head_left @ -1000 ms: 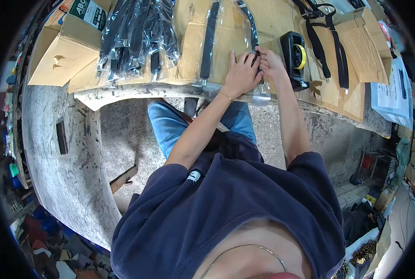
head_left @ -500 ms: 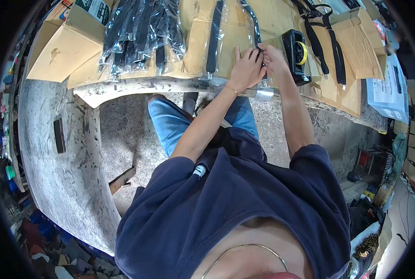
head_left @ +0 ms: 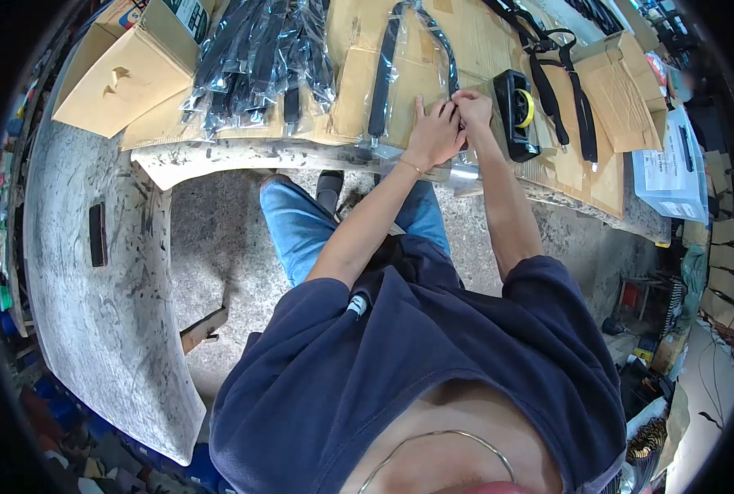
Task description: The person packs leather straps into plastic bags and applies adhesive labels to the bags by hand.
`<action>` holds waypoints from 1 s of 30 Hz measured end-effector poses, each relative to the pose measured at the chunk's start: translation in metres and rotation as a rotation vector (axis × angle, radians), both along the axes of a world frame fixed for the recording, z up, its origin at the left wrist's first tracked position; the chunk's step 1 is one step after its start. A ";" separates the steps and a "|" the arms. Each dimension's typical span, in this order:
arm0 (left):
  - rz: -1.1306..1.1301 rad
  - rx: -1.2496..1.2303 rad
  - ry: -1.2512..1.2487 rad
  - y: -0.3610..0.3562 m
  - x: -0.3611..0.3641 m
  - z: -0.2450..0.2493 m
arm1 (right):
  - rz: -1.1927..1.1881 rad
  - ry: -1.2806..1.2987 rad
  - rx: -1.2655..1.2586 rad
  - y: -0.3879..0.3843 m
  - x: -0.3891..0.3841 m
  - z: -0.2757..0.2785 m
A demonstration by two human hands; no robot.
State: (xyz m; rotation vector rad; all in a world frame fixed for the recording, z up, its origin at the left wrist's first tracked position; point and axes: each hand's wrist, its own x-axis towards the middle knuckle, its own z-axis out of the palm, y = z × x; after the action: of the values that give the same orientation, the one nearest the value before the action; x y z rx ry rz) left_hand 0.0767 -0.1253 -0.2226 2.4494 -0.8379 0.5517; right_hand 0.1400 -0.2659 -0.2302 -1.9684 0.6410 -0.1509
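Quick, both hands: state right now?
Left hand: open, palm down.
Right hand: closed, fingers curled together by the black strap; what they grip cannot be told.

place: workshop | stained worktable (head_left: 120, 346) | open cardboard boxes (head_left: 128, 78) | heaped bagged black straps (head_left: 260, 70) | tape dispenser (head_left: 512, 123) | rough grey floor (head_left: 206, 218)

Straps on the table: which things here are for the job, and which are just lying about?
Probably for the job:
bagged strap, where the left hand and right hand meet
pile of bagged straps
tape dispenser, beside the right hand

Probably just lying about:
dark block, on the side bench
blue plastic box, far right
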 end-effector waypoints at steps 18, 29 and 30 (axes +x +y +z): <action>0.023 -0.015 0.044 0.001 -0.004 0.014 | -0.081 0.183 0.073 0.009 0.001 0.020; -0.022 0.029 0.051 -0.002 -0.005 0.018 | 0.062 0.158 -0.103 0.001 0.005 0.028; -0.017 0.036 0.049 -0.002 -0.005 0.018 | 0.057 0.154 -0.069 0.001 0.006 0.026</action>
State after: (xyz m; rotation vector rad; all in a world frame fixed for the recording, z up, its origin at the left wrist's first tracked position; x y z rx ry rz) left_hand 0.0712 -0.1271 -0.2043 2.4757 -0.8554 0.4728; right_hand 0.1456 -0.2644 -0.2039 -2.0766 0.6857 0.0138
